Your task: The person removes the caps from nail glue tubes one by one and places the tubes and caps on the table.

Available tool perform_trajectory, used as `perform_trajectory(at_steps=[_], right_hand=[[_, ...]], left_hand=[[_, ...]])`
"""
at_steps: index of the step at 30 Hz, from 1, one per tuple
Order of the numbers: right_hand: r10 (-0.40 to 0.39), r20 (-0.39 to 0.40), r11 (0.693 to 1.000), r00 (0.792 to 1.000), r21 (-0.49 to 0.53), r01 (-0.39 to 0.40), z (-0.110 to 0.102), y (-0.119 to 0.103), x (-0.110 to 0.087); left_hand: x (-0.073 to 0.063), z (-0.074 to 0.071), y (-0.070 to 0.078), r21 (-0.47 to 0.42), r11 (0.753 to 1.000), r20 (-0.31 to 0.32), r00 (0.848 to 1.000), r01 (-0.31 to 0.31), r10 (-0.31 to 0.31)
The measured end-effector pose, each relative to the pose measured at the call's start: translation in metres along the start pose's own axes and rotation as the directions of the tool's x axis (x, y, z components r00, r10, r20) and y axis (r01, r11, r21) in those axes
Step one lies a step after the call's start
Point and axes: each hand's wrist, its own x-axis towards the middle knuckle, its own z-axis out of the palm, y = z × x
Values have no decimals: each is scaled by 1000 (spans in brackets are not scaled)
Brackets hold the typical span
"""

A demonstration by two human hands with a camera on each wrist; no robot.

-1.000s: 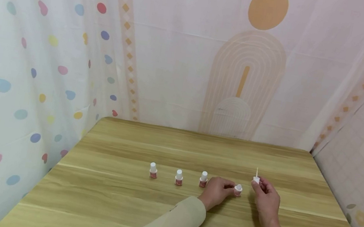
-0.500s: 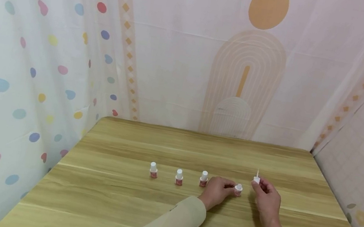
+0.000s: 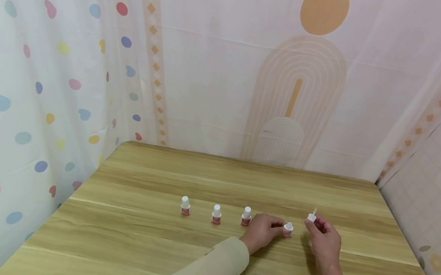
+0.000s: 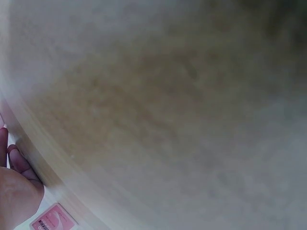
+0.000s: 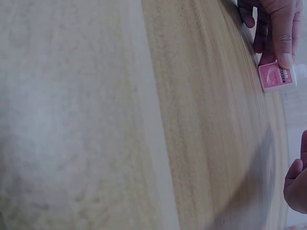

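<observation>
My left hand (image 3: 262,232) grips a small uncapped bottle (image 3: 288,230) of white plastic by its side, upright at table level. In the right wrist view its pink label (image 5: 276,75) shows, with the thumb lying over the top of it. To the right, my right hand (image 3: 324,240) pinches a white brush cap (image 3: 311,217) between thumb and fingers, raised above the table. Its thin applicator points up and leans slightly right. At the left edge of the left wrist view, part of the left hand (image 4: 19,191) shows; the gripped bottle is mostly hidden there.
Three capped bottles stand left of my hands: a far-left one (image 3: 185,206), a middle one (image 3: 216,215) and one (image 3: 246,216) close beside the left hand. All are on the wood-grain table (image 3: 121,247). A patterned curtain (image 3: 211,83) hangs behind its far edge.
The brush cap in my right hand has tipped, its applicator going from upright to leaning right and looking shorter. The left hand and the bottles have stayed in place.
</observation>
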Motion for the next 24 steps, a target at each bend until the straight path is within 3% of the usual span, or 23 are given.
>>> perform_trajectory(at_steps=[12, 24], right_hand=[[17, 44, 998, 999, -55, -15, -3, -1, 0], [-31, 92, 990, 995, -132, 43, -11, 5, 3]], left_hand=[[2, 0, -1, 9, 1000, 9, 1000, 11, -11], [2, -1, 1, -13, 1000, 20, 999, 26, -26]])
